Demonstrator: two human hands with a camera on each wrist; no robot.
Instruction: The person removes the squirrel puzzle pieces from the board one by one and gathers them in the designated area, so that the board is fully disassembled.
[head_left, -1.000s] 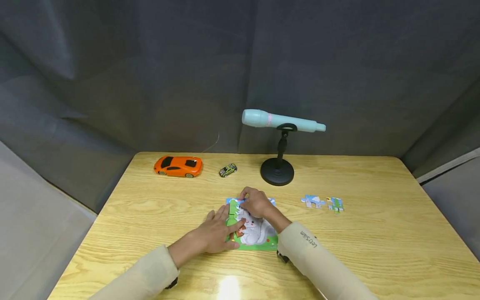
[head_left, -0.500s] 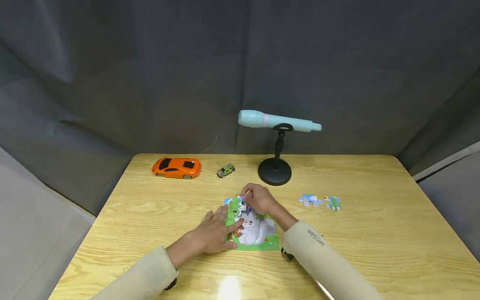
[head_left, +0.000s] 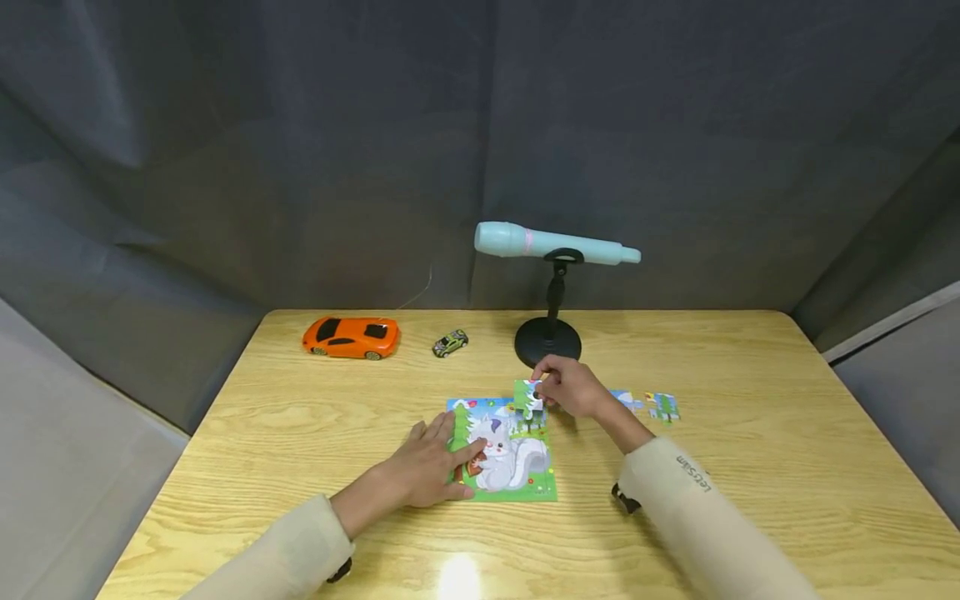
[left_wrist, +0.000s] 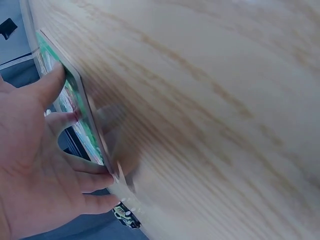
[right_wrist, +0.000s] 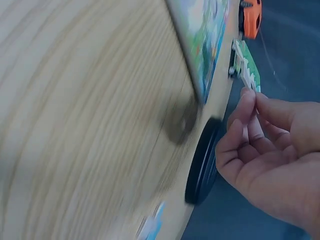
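Above puzzle (head_left: 504, 454), right hand (head_left: 570, 387) pinching piece (head_left: 527, 397)

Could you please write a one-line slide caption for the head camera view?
Left hand steadies the puzzle on the table while the right hand pinches a puzzle piece above its corner.

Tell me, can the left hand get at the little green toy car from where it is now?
Probably yes. The left hand rests flat on the puzzle's left edge, and only bare table lies between it and the small green car; nothing stands in between.
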